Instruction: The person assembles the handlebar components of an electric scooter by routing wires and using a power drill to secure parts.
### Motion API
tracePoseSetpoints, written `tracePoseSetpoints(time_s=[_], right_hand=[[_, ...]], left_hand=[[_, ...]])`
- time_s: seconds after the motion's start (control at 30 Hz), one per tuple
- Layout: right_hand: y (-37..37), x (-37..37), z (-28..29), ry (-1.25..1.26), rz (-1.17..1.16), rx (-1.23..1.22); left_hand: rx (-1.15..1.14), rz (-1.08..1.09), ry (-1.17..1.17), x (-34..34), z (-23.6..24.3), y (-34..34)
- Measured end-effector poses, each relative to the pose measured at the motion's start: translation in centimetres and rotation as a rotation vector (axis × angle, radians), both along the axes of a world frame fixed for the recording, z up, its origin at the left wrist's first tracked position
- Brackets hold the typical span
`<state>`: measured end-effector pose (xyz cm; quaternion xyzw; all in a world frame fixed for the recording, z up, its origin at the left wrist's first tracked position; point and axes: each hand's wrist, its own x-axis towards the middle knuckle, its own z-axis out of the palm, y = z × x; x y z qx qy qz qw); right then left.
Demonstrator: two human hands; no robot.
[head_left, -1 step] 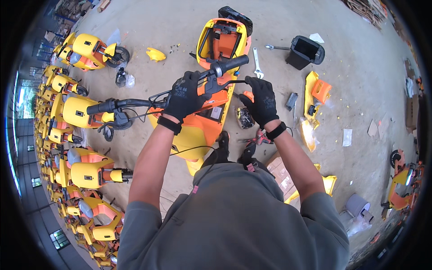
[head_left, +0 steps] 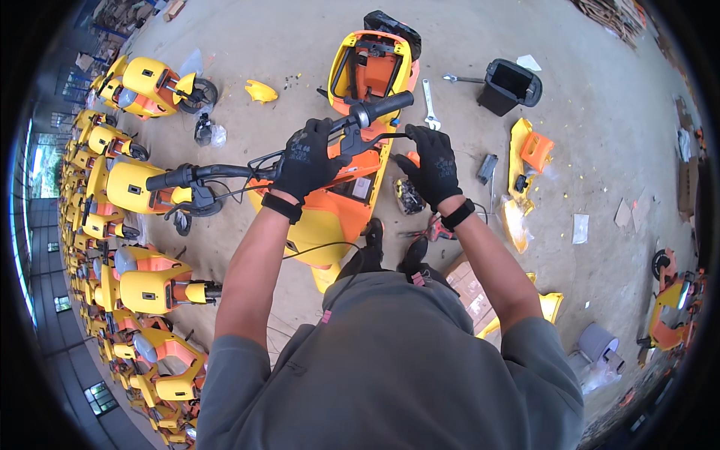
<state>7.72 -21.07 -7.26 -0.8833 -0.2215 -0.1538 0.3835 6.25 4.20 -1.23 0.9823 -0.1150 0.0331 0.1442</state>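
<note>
A handlebar (head_left: 214, 173) with black grips, brake levers and cables lies across a partly assembled yellow-and-orange scooter (head_left: 315, 217). My left hand (head_left: 304, 161), in a black glove, is closed around the handlebar assembly just below the right-end grip (head_left: 394, 103); its fingertips are beside the lever bracket (head_left: 351, 141). My gloved right hand (head_left: 433, 166) has its fingers curled on the outer end of that side's brake lever (head_left: 388, 136). Below it sit a container of small parts (head_left: 409, 199) and a red power tool (head_left: 439, 227), partly hidden.
Rows of yellow scooters (head_left: 150, 285) fill the left side. An open scooter body (head_left: 375, 67) stands ahead. Around lie a wrench (head_left: 428, 101), a black bin (head_left: 508, 86), yellow panels (head_left: 517, 150) and cardboard (head_left: 472, 289). Another scooter (head_left: 667, 315) is at far right.
</note>
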Motion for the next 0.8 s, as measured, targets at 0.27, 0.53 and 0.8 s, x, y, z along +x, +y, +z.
tracePoseSetpoints(time_s=[0.27,0.53,0.8], right_hand=[[-6.6,-4.8,-13.4,0.608,-0.154,-0.028],[-27.3,-29.8,-34.5,1.626,-0.716,-0.124],[-28.0,-36.5,-34.6,1.623,-0.544,0.219]], left_hand=[[0.151,-0.032,-0.099,0.2,0.6,0.6],[0.177,-0.046,-0.088,-0.4,1.0,1.1],[0.165,-0.062,-0.046,0.5,0.8,0.8]])
